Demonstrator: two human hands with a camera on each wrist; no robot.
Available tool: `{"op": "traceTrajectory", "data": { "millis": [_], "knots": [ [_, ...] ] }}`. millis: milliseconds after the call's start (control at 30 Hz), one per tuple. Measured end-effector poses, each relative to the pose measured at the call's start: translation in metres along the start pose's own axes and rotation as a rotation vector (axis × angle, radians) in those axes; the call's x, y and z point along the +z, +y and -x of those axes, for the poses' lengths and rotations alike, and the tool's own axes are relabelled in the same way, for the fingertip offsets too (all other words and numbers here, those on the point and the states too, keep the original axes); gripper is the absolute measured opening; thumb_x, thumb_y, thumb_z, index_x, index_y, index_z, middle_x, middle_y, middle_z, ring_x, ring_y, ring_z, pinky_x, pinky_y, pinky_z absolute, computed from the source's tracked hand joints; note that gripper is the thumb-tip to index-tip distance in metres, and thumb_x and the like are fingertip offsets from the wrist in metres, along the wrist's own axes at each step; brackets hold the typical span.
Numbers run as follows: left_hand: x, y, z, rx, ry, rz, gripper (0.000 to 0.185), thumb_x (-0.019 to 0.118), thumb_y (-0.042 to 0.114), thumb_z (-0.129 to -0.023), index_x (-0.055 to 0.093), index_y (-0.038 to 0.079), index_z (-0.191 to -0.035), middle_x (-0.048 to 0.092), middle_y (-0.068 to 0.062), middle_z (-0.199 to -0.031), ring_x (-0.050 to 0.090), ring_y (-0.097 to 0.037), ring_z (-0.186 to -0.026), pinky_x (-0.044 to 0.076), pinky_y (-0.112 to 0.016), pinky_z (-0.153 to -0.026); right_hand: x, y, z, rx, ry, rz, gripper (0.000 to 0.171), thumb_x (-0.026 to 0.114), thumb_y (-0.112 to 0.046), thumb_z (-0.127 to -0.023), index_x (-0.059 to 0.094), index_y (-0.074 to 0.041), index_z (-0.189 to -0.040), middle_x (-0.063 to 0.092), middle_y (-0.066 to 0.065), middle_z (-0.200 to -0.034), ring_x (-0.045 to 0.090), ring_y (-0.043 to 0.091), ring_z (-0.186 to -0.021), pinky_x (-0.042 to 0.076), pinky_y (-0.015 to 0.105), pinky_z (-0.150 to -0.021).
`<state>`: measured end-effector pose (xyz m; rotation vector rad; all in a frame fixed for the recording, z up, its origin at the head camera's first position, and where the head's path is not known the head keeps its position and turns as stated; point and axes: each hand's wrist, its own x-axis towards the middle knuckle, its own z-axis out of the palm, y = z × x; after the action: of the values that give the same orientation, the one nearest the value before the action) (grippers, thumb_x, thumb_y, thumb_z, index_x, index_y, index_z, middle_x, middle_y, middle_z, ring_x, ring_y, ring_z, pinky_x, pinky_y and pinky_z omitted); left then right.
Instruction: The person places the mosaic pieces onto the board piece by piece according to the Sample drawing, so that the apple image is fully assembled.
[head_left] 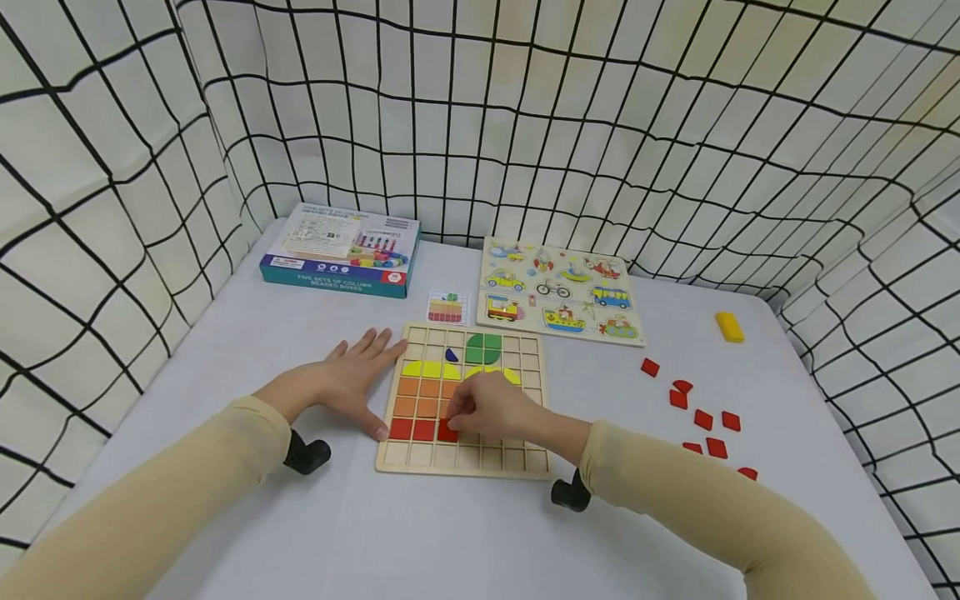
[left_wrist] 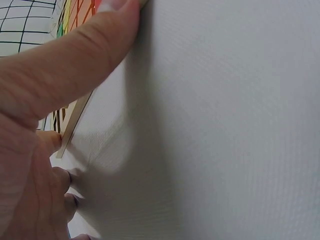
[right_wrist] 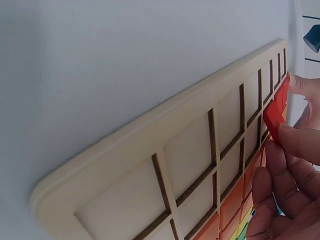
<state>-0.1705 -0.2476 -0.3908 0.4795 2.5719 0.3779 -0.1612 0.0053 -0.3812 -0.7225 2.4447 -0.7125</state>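
A wooden grid board lies on the table, its cells partly filled with green, blue, yellow, orange and red pieces. My right hand pinches a red square tile between thumb and index finger. In the right wrist view that tile stands tilted over a cell, beside the red tiles lying at the left of the same row. My left hand is spread flat on the left side, its thumb and index finger at the board's left edge. The left wrist view shows the thumb along that edge.
A small pattern card and a vehicle puzzle board lie behind the grid board. A teal-sided box is at back left. Several loose red pieces and a yellow block lie to the right. Black netting surrounds the table.
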Motion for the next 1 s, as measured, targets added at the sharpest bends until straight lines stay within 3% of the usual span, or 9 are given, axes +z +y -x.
{"op": "traceTrajectory", "data": {
  "millis": [533,700,833,1000],
  "knots": [
    [-0.001,0.000,0.002,0.002,0.004,0.009,0.134,0.089,0.060,-0.065,0.014,0.007,-0.164,0.002,-0.027,-0.171,-0.003,-0.052,-0.156,0.003,-0.076,-0.120,0.007,-0.009,-0.002,-0.063,0.037,0.247,0.007,0.078,-0.021,-0.092,0.078,-0.017,-0.086,0.069,-0.011,-0.074,0.057,0.007,-0.076,0.048,0.017,-0.068],
    [-0.001,0.000,0.001,0.003,0.003,0.012,0.134,0.089,0.059,-0.066,0.014,0.008,-0.164,0.002,-0.026,-0.171,-0.003,-0.052,-0.156,0.002,-0.076,-0.120,0.003,-0.006,0.002,-0.077,0.047,0.186,0.005,0.078,-0.019,-0.092,0.076,-0.016,-0.089,0.068,-0.010,-0.078,0.058,0.008,-0.077,0.050,0.018,-0.070],
    [0.000,0.000,0.001,0.003,0.004,0.006,0.135,0.089,0.060,-0.065,0.013,0.008,-0.165,0.002,-0.026,-0.171,-0.003,-0.051,-0.156,0.002,-0.076,-0.120,-0.011,0.007,0.006,-0.050,0.077,0.132,0.005,0.077,-0.018,-0.092,0.076,-0.014,-0.094,0.070,-0.006,-0.084,0.059,0.011,-0.080,0.052,0.022,-0.073],
    [0.000,0.001,0.001,0.000,0.004,0.003,0.135,0.089,0.060,-0.065,0.014,0.008,-0.165,0.003,-0.026,-0.171,-0.002,-0.051,-0.156,0.003,-0.076,-0.120,-0.041,0.051,0.021,0.047,0.163,0.109,0.011,0.078,-0.017,-0.092,0.075,-0.010,-0.100,0.069,-0.001,-0.089,0.058,0.014,-0.082,0.052,0.025,-0.074]
  ]
}}
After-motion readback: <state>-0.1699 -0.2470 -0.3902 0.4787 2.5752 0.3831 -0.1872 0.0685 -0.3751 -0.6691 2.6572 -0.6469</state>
